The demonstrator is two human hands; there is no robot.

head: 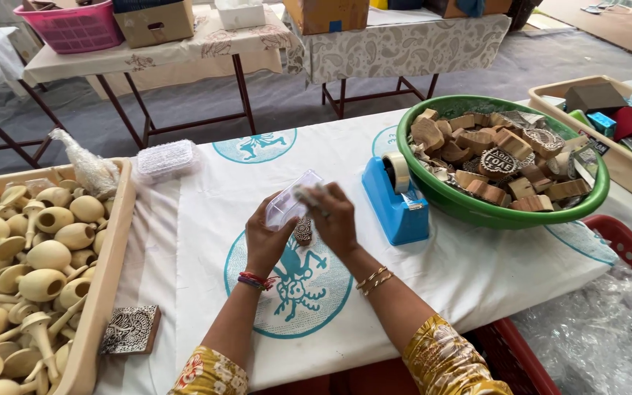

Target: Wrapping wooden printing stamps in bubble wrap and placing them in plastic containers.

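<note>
Blue tape dispenser (396, 197); green basin (433, 206) of carved wooden blocks, tray (104, 292) of pale wooden pieces, pink basket (74, 29)

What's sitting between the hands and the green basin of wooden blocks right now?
In the head view, a blue tape dispenser stands on the white printed cloth between the right hand and the green basin. The dispenser is close against the basin's near rim.

Blurred clear packet (292, 199) between hands
</note>
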